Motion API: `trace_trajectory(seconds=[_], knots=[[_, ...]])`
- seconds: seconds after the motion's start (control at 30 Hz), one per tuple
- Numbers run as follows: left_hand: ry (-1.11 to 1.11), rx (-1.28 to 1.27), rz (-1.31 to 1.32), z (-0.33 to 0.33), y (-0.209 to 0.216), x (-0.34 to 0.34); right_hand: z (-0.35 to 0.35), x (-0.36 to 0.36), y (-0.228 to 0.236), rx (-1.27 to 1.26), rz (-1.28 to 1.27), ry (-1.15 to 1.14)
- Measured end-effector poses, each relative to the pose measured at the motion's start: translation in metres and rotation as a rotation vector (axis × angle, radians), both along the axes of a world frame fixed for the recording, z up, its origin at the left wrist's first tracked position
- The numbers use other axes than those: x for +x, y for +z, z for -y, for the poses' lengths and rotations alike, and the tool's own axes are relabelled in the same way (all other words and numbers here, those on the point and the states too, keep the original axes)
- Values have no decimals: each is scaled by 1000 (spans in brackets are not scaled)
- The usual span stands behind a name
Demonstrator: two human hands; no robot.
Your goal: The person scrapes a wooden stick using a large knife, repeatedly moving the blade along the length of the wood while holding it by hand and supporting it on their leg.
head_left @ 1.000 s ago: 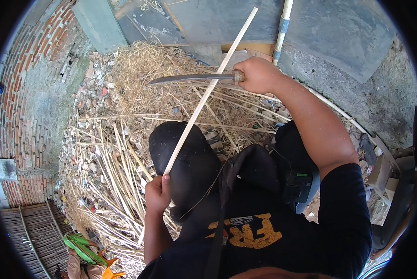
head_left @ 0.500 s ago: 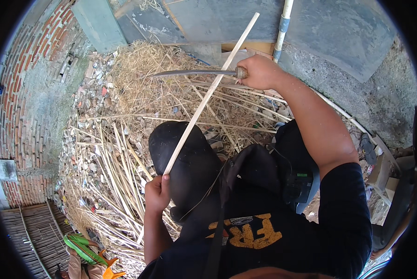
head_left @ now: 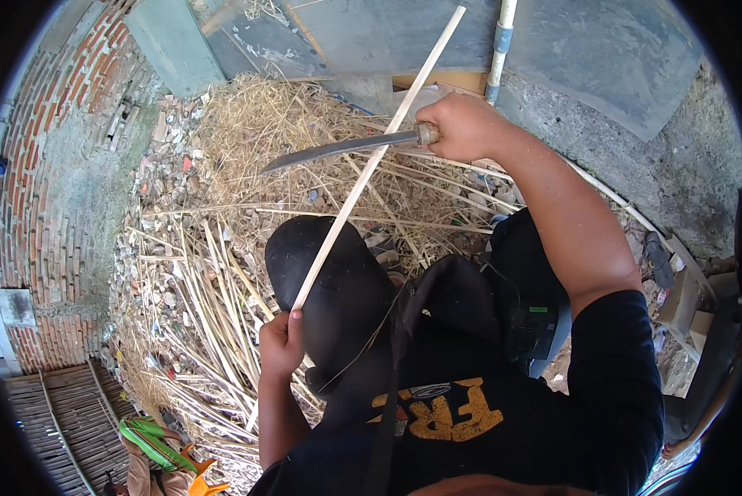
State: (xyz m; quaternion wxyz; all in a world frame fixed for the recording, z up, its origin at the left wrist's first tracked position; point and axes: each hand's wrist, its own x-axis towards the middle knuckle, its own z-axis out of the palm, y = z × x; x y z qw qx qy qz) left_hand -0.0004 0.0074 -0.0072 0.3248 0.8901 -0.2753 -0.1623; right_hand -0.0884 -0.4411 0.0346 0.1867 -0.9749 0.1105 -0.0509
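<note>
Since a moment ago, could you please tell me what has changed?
The knife in the right hand has tilted, its tip lower in the picture; the far end of the pale strip shifted slightly up. Nothing was let go; the left hand still grips the strip.

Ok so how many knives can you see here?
1. The knife is in the right hand, its blade crossing the pale strip that the left hand holds. Others could be hidden under the straw.
</note>
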Motion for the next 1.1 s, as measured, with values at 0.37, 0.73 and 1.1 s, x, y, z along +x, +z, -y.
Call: trace_trajectory(seconds=[0.37, 0.73, 1.1], knots=[[31, 40, 30, 6, 9, -5, 5, 3, -13, 7, 48, -57], [14, 28, 18, 3, 5, -2, -7, 2, 0, -7, 4, 32], [11, 207, 354, 8, 1, -15, -36, 2, -3, -6, -11, -41]])
